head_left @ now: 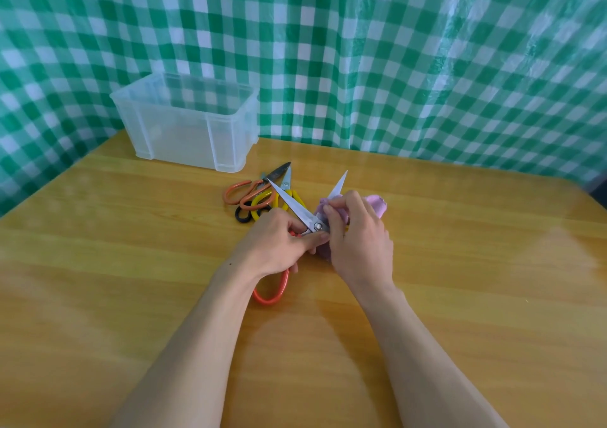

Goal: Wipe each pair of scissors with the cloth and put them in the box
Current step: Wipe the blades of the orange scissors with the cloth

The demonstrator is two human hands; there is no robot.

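left hand (pixel 279 243) grips splayed steel scissors (pixel 292 202); right hand (pixel 359 237) pinches soft pink cloth (pixel 376 204).

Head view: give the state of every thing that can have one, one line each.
red scissors: blades spread wide, held.
cloth: bunched round one blade.
box: lid off, nothing visible inside.
orange scissors: blades shut, lying on the table.
yellow scissors: blades shut, same pile.
black scissors: only the handles show.
left hand: grips the red scissors' handles.
right hand: pinches the cloth on the blade.
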